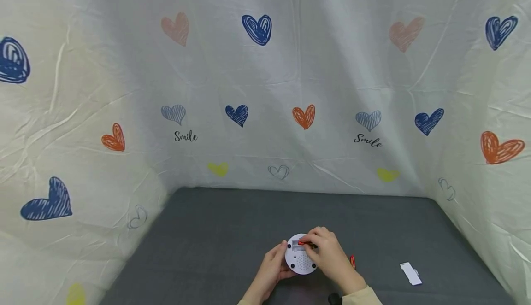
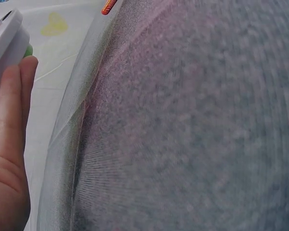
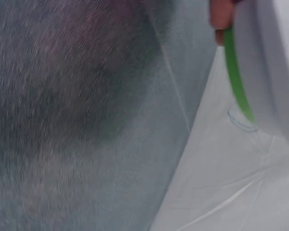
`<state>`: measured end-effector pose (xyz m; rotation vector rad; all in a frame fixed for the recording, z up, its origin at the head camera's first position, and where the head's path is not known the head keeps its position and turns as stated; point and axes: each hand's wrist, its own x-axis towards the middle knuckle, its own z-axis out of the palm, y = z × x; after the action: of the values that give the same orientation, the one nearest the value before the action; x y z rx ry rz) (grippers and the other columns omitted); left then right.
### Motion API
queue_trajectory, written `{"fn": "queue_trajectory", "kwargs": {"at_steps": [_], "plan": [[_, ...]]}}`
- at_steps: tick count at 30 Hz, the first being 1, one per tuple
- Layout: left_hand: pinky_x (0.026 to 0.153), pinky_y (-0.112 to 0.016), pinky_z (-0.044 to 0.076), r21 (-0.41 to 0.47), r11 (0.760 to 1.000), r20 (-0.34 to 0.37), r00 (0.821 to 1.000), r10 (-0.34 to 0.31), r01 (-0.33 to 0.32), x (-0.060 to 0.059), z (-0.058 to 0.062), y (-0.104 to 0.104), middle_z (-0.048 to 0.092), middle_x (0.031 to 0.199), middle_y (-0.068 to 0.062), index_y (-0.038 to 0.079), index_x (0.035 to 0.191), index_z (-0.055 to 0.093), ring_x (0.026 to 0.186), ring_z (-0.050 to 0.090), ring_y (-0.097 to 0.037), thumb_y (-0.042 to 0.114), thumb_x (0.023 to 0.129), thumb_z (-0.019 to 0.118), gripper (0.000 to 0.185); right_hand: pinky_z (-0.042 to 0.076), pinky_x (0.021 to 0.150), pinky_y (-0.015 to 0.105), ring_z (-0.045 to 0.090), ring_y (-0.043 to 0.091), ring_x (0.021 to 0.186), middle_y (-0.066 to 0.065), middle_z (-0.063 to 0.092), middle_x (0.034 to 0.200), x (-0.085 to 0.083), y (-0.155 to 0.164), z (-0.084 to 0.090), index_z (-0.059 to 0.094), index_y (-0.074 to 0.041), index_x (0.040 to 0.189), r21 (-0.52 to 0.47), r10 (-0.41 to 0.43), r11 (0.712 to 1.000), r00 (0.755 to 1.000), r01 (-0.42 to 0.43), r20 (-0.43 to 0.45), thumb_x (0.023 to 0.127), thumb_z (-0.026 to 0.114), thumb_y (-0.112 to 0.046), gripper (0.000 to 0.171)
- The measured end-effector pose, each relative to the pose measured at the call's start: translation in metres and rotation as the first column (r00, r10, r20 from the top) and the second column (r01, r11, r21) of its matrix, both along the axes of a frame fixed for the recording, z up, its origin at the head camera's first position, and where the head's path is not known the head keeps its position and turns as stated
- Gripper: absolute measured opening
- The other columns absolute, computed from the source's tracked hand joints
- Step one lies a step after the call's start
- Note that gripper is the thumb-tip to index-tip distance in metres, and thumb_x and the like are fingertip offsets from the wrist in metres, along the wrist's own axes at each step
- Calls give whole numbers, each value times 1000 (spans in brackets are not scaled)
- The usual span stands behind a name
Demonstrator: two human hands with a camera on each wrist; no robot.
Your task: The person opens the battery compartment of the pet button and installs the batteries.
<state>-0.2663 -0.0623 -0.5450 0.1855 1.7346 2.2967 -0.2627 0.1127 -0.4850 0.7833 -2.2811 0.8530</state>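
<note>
Left hand [image 1: 271, 268] cupping round white device [image 1: 299, 261]; right hand [image 1: 327, 249] pinching red battery [image 1: 304, 243] at its open compartment — not yet seated. Second battery [image 1: 352, 261], cover [image 1: 410, 273] right of device — unfitted.

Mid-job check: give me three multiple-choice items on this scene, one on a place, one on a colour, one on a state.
1. The white cover piece lies:
A. on the mat right of the hands
B. under the disc
C. on the backdrop

2. The small battery at the right hand is:
A. blue
B. red
C. yellow

3. The round white device is:
A. lying untouched
B. held by the left hand
C. hanging

Answers:
1 A, it rests alone on the grey mat.
2 B, red shows between the fingertips.
3 B, left fingers wrap its edge.
</note>
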Motion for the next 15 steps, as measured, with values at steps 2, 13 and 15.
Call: {"fn": "queue_trajectory", "kwargs": {"at_steps": [2,13,15], "plan": [[70,-41,55,0,1000,-10,1000,-1,1,1,1,1,65,98,-18,-8,125,45,84,65,-27,41,100,37,55,41,66,31,47,7,76,-9,55,81,-1,-1,-2,70,-16,80,61,-14,998,993,21,-117,67,78,1,23],[70,-40,55,4,1000,-18,1000,-7,7,1,6,0,65,99,-19,-8,124,46,84,65,-28,41,100,37,55,40,64,31,46,9,74,-6,54,81,-5,-7,-8,70,-13,78,88,-19,995,966,43,-258,61,81,1,25],[70,-41,55,4,1000,-18,1000,-9,9,1,5,-1,65,98,-19,-8,124,46,83,66,-28,41,100,37,55,39,63,30,46,9,74,-7,54,80,-5,-8,-9,69,-14,78,83,-27,995,965,51,-260,61,81,1,26]]}}
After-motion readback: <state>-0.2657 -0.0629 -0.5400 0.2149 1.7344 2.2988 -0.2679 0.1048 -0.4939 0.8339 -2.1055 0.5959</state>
